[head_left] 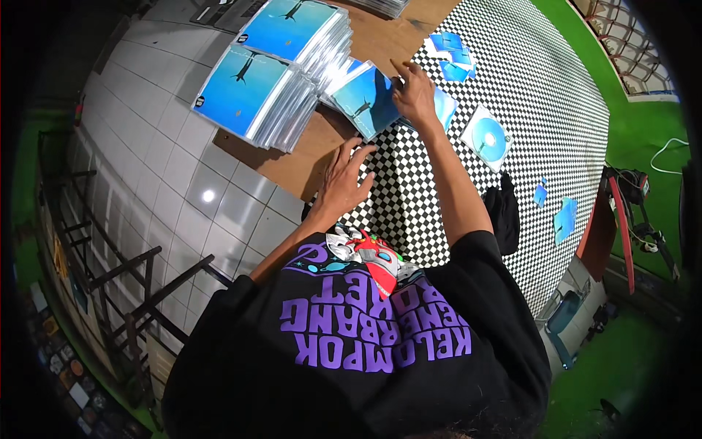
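1. Head view, how far along: Two tall stacks of clear cases with blue covers, a nearer stack [241, 91] and a farther stack [296, 29], stand touching at upper left. They look like the completed share, judging by their neat piling. What seems left lies loose: a blue cover piece [363, 102] between the hands, a cluster of blue cards [455, 55] at the top, and smaller blue cards [564, 219] at far right. A blue disc [488, 140] lies on a white square holder, apart from the stacks. How many pieces remain cannot be counted.

2. Head view, where things lie: The blue cover piece sits tilted just right of the nearer stack, where a brown board [292, 164] meets a black-and-white checkered cloth [409, 197]. It is beyond the left hand and to the left of the right hand. The disc is farther right, past the right forearm.

3. Head view, hands: The right hand [414, 95] rests at the piece's right edge, fingers stretched forward; whether it grips cannot be told. The left hand [346, 175] appears to hold nothing, its fingers loosely spread, fingertips just beside the piece's near corner; contact is unclear.
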Demonstrator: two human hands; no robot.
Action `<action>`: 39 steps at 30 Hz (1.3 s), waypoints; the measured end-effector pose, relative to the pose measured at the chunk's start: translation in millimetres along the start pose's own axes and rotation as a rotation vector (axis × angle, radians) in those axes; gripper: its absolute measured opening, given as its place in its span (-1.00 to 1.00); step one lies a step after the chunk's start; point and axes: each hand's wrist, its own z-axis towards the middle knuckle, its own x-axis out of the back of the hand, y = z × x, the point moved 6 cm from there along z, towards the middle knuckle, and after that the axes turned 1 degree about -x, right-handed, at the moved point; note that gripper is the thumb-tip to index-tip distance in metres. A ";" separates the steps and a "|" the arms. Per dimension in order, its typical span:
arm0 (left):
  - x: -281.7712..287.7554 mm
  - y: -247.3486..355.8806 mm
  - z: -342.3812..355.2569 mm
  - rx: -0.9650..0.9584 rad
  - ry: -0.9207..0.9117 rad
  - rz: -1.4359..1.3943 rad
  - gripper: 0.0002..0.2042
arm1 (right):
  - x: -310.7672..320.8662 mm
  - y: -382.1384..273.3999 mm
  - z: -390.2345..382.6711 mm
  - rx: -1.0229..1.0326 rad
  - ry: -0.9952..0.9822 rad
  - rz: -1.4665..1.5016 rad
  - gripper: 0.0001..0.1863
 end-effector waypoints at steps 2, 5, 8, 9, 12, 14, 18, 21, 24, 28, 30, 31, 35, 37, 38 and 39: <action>6.3 -4.8 13.6 0.004 0.007 0.028 -0.45 | 4.1 -27.1 -16.8 0.038 0.171 -0.154 -0.47; 8.0 -15.8 29.3 -0.033 0.037 0.107 -0.39 | -10.0 -43.4 -47.8 0.073 0.177 -0.272 -0.41; 2.2 -23.5 35.3 -0.061 0.015 0.159 -0.34 | -28.5 -42.3 -60.9 0.105 0.015 -0.335 -0.34; -0.9 -25.8 35.9 -0.064 -0.010 0.175 -0.32 | -26.9 -39.1 -55.5 0.133 -0.007 -0.350 -0.32; -7.0 -24.0 37.5 -0.086 -0.035 0.186 -0.29 | -23.0 -34.1 -42.6 0.175 -0.044 -0.376 -0.30; -8.1 -20.5 39.2 -0.111 -0.006 0.179 -0.28 | -27.1 -30.1 -38.4 0.209 -0.051 -0.311 -0.30; -5.4 -24.0 41.6 -0.089 -0.011 0.193 -0.27 | -32.4 -31.7 -39.1 0.201 -0.046 -0.281 -0.30; -4.5 -25.5 45.5 -0.103 -0.015 0.210 -0.28 | -35.2 -31.6 -39.0 0.186 -0.019 -0.293 -0.30; -6.7 -22.9 45.4 -0.127 -0.025 0.211 -0.28 | -30.3 -27.3 -44.7 0.179 0.026 -0.319 -0.30; -2.4 -15.8 39.3 -0.138 -0.025 0.199 -0.31 | -17.2 -19.7 -76.9 0.042 0.187 -0.143 -0.28; -1.4 -12.1 34.0 -0.146 -0.029 0.182 -0.33 | -7.3 5.5 -111.0 -0.086 0.323 -0.058 -0.30; -0.6 -10.1 30.7 -0.149 -0.027 0.185 -0.33 | -8.0 13.0 -124.3 -0.083 0.327 -0.056 -0.30; -12.6 -4.3 19.3 -0.161 -0.063 0.130 -0.37 | -3.2 40.3 -159.8 -0.152 0.375 -0.240 -0.33; -23.4 1.6 15.9 -0.206 -0.109 0.145 -0.42 | 5.8 46.3 -151.9 -0.139 0.376 -0.275 -0.34; -29.1 5.7 13.7 -0.228 -0.130 0.153 -0.44 | 10.0 49.3 -149.0 -0.130 0.377 -0.293 -0.34; -33.5 9.2 10.9 -0.229 -0.126 0.156 -0.44 | 11.1 53.6 -147.6 -0.126 0.379 -0.292 -0.34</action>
